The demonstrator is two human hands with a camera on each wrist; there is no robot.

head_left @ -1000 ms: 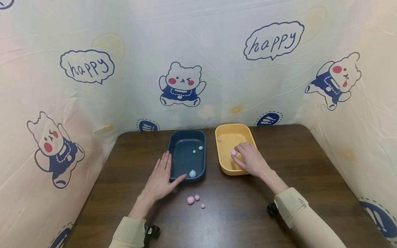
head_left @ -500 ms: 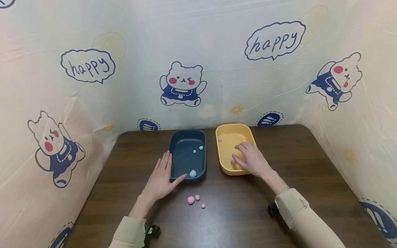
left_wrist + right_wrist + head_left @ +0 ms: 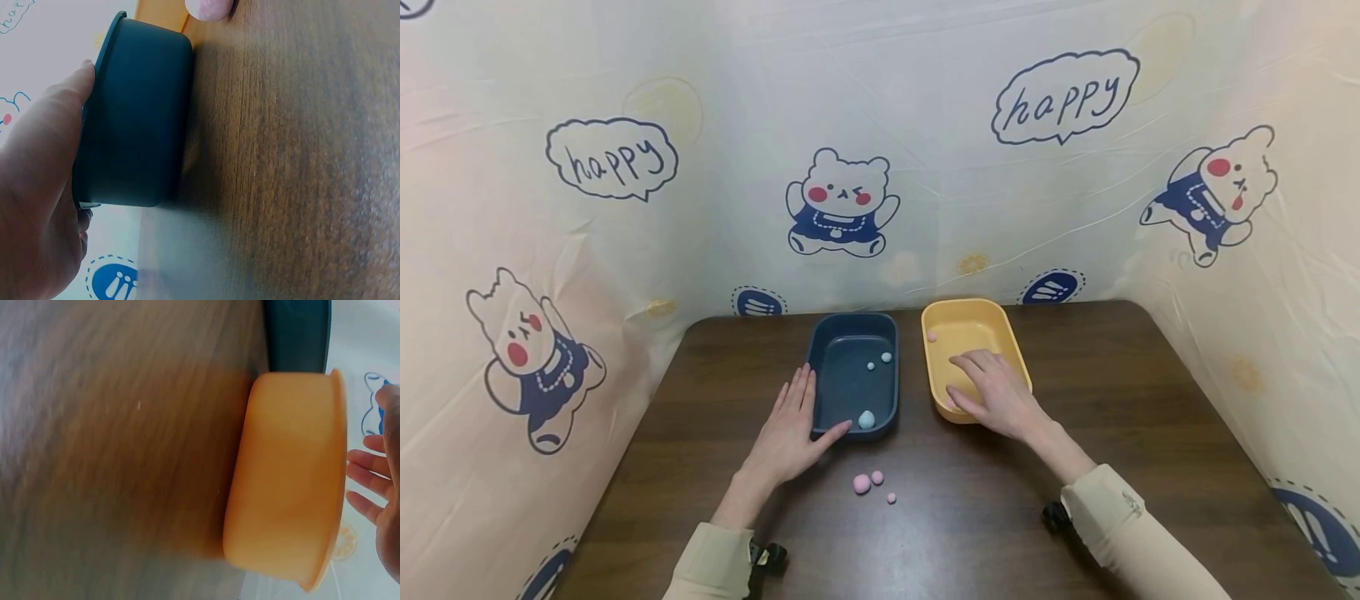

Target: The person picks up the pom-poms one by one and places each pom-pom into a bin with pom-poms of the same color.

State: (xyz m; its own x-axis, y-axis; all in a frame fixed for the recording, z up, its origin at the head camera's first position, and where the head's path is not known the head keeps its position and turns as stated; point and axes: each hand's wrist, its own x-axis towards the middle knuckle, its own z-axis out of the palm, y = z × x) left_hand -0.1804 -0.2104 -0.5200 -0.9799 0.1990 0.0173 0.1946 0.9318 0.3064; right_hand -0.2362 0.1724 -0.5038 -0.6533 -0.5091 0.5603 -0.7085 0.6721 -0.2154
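My left hand (image 3: 786, 429) rests with straight fingers along the left rim of a dark blue box (image 3: 852, 325), its thumb at the near corner. Inside that box lie a larger light blue ball (image 3: 867, 419) and two small ones (image 3: 886, 357). Over the yellow box (image 3: 966, 310) hovers my right hand (image 3: 1000, 396), fingers spread and holding nothing. One small pink ball (image 3: 932, 337) sits at the yellow box's far left; another pink ball (image 3: 952, 404) shows partly under my right thumb. The right wrist view has the yellow box's outer wall (image 3: 287, 469) beside the loose fingers.
Three pink balls (image 3: 861, 484) of differing size lie on the brown wooden table (image 3: 970, 517) in front of the boxes. The two boxes stand side by side with a narrow gap. A printed cloth (image 3: 925, 208) with bears hangs around the table's back and sides.
My right hand has let go of a pink ball, which dropped into the yellow box. It has then shifted slightly left and nearer. The left hand stays put.
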